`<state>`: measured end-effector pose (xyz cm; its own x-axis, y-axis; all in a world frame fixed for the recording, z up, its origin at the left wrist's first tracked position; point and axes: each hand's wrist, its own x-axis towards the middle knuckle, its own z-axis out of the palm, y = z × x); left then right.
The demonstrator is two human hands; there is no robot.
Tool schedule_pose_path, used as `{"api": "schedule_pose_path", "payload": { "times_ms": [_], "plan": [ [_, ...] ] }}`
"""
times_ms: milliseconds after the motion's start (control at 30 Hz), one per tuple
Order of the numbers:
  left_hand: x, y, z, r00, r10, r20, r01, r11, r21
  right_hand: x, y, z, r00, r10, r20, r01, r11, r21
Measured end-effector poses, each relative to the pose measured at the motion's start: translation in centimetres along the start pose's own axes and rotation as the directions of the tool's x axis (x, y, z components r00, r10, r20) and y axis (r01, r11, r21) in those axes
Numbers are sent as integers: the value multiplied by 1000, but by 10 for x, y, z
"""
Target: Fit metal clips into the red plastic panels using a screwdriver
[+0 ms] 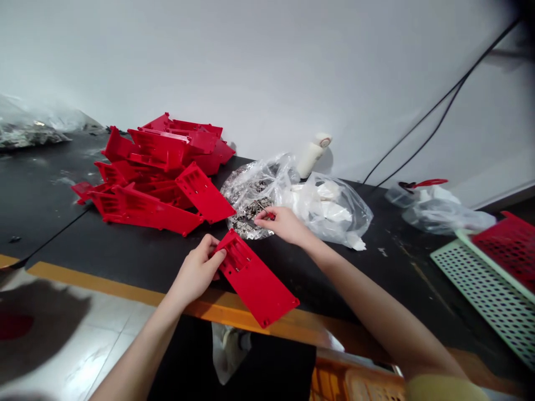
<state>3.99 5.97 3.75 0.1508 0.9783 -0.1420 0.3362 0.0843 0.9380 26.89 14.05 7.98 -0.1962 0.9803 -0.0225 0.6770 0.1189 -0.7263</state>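
Red panel (263, 281) grasped by left hand (198, 270); right hand (285, 224) pinches a small tool (271, 216) near metal pieces (246, 224).

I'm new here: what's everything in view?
Table: one, black, brown edge, centre
Wall: one, pale grey, behind
Tiled floor: one, pale, lower left
Held panel: one, red, lower centre
Piled panels: several, red, table's left
Slim tool: one, partly red, centre
Metal pieces: many, silvery, centre
Plastic bags: several, clear, along table
Bottle: one, cream, by wall
Cables: two, black, against wall
Perforated baskets: two, green and red, right
Crate: one, orange, below table
Sleeve: one, yellowish, lower right
Left hand: one, bare, on panel
Right hand: one, bare, holding tool
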Motion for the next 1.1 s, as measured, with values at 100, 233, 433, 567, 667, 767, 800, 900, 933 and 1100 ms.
{"api": "schedule_pose_path", "payload": {
  "times_ms": [100,233,433,567,667,767,800,900,933,1100],
  "plan": [
    [-2,8,-2,998,-3,-66,9,996,91,-10,-3,-2,996,54,70,-65,984,167],
    [-17,22,-4,878,245,-410,-55,905,422,-27,-18,-5,984,93,155,-138,941,309],
    [-42,33,14,762,621,-183,-432,697,572,-59,-50,4,965,4,263,-158,808,568],
    [-51,29,22,689,705,-169,-464,609,644,-73,-57,13,931,-26,364,-229,735,638],
    [-53,27,22,641,755,-136,-481,534,695,-78,-55,18,906,-4,424,-297,707,642],
    [-54,25,20,602,789,-121,-549,520,655,-79,-52,18,891,5,455,-313,731,606],
    [-54,25,19,606,783,-138,-562,545,622,-78,-51,17,888,2,460,-306,749,587],
    [-51,26,18,707,667,-235,-530,720,448,-74,-49,12,934,-31,355,-164,848,504],
    [-49,27,17,759,598,-260,-497,788,362,-72,-49,10,955,-81,285,-61,887,458],
    [-34,33,13,895,359,-265,-366,930,25,-65,-47,9,894,-436,106,400,881,253]
  ]
}}
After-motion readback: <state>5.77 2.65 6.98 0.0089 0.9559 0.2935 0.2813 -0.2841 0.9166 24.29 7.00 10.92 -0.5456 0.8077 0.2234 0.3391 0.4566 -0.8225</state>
